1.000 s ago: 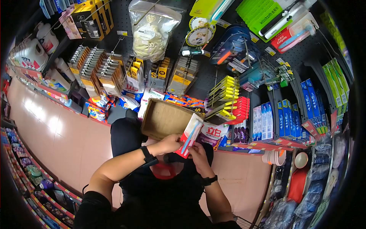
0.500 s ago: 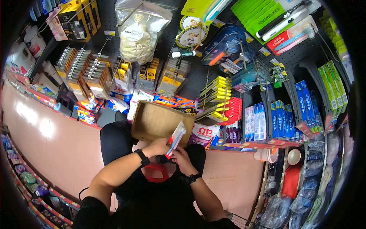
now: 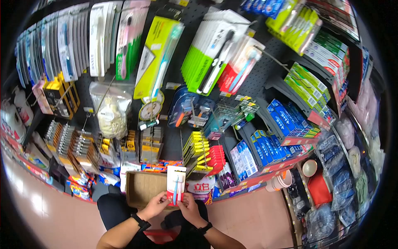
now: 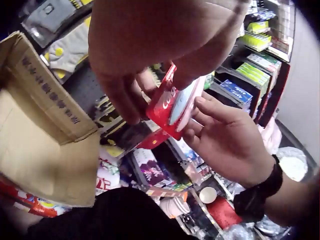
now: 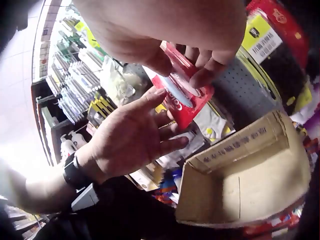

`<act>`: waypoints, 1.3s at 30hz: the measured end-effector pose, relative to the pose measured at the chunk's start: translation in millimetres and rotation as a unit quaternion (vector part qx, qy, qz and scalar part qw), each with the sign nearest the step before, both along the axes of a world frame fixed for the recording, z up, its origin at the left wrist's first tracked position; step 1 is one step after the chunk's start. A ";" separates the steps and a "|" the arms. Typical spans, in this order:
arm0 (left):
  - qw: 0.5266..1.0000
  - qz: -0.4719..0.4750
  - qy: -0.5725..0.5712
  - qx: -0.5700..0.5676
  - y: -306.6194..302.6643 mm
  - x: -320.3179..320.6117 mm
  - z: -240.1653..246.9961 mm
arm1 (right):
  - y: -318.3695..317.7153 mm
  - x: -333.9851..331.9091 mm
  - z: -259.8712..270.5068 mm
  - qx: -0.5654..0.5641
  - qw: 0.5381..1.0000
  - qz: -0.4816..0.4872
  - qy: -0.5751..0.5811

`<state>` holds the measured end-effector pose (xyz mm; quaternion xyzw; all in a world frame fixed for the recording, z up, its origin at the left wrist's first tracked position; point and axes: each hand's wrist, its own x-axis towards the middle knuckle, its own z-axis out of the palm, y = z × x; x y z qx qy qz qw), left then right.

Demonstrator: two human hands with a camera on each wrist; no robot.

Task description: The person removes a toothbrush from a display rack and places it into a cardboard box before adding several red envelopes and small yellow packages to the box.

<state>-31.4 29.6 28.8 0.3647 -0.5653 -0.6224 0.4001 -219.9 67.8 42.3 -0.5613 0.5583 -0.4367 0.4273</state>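
Between both hands stands a red-and-white Colgate toothbrush pack [image 3: 176,184], upright with its clear front facing me. A blue toothbrush and a pale pink one show inside it. My left hand [image 3: 156,205] pinches the lower left edge between thumb and fingers. At the lower right edge, my right hand [image 3: 190,208] grips the card in the same way. In the left wrist view, the thumb of my right hand [image 4: 227,137] lies along the pack's edge. Just behind the hands is an open cardboard box [image 3: 139,186], partly covered by the pack.
Toothbrush packs [image 3: 215,54] hang on hooks across the pegboard ahead. Blue toothpaste boxes [image 3: 286,120] fill shelves to the right, with a white bucket [image 3: 280,181] below them. A bag of gloves [image 3: 112,118] hangs left of centre. Detergent bags [image 3: 202,189] stand beside the box.
The head view has tilted up, showing more of the upper rack. The toothbrush pack has turned from nearly edge-on to face me and now stands upright, still held by both hands.
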 end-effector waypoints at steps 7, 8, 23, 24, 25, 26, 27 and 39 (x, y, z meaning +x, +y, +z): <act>0.988 0.007 -0.007 -0.152 -29.3 -27.9 127.6 | -29.0 -20.8 125.1 -0.204 0.978 -0.016 -0.029; 0.972 0.031 -0.008 -0.231 -37.2 -36.2 153.4 | -35.3 -24.4 148.8 -0.227 0.972 -0.014 -0.065; 0.900 0.052 -0.017 -0.433 -110.5 -115.4 366.3 | -102.3 -89.1 355.8 -0.351 0.926 0.006 -0.141; 0.904 0.048 0.002 -0.425 -114.7 -118.3 367.0 | -102.6 -89.1 359.1 -0.353 0.925 0.002 -0.139; 0.908 0.044 0.021 -0.416 -118.2 -120.2 366.8 | -104.5 -90.5 359.6 -0.356 0.924 0.003 -0.141; 0.910 0.044 0.006 -0.412 -121.3 -120.8 366.0 | -108.5 -92.6 358.8 -0.351 0.926 0.001 -0.141; 0.908 0.043 0.004 -0.416 -122.6 -122.3 366.5 | -112.4 -94.7 358.0 -0.345 0.928 -0.001 -0.141; 0.920 0.056 0.044 -0.385 -150.5 -140.9 364.9 | -146.8 -111.4 356.7 -0.305 0.943 -0.001 -0.137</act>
